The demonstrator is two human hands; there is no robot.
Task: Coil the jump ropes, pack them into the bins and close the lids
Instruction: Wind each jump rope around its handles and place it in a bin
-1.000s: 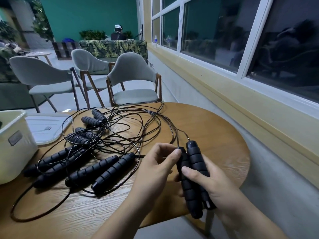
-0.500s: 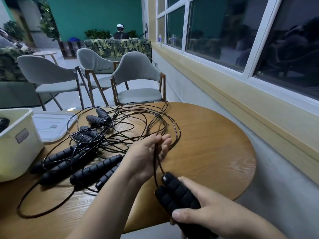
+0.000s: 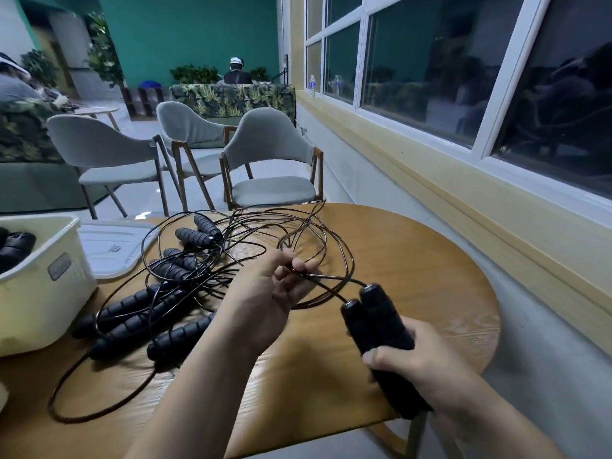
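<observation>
At the far left a white, smooth plastic bin (image 3: 43,293) with rounded corners stands on the table (image 3: 424,260), cut off by the frame edge; dark ribbed handles (image 3: 15,246) lie inside it, their number hard to tell. Just beside it one flat white lid (image 3: 111,250) lies on the wood. Next comes the loose pile of jump ropes (image 3: 139,313): black foam grips with ringed ridges, at least seven visible, tangled in thin glossy dark cords (image 3: 265,223) whose separate strands cannot be followed. One loop (image 3: 66,410) trails toward the near table edge. The left forearm crosses the pile's right end and hides what lies under it. The left hand (image 3: 271,296) is raised over the table, its fingers (image 3: 298,267) pinching a doubled cord (image 3: 326,286). That cord runs right to two handles held side by side (image 3: 374,316), around which the right hand (image 3: 420,366) is clenched; their lower ends are blurred. The round table has a visible oak-like grain. Behind it stand three grey padded chairs (image 3: 271,190) with wooden legs.
</observation>
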